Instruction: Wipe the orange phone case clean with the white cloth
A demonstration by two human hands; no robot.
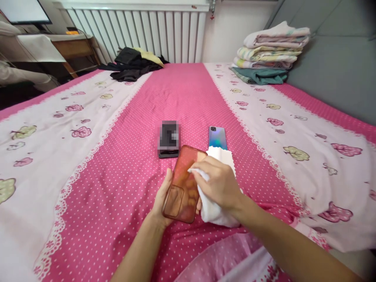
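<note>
Left hand grasps the case by its edges, the best hold: likely light, bendy, slick! Beside those fingers, right hand pinches the cloth.

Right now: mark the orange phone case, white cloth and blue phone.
Orange phone case (184, 181), head view: middle of its back panel.
White cloth (215, 214), head view: lower folds.
Blue phone (217, 138), head view: exposed back.

Translucent amber phone case, white cloth, white-dotted pink bedspread

Orange case in left grip
</note>
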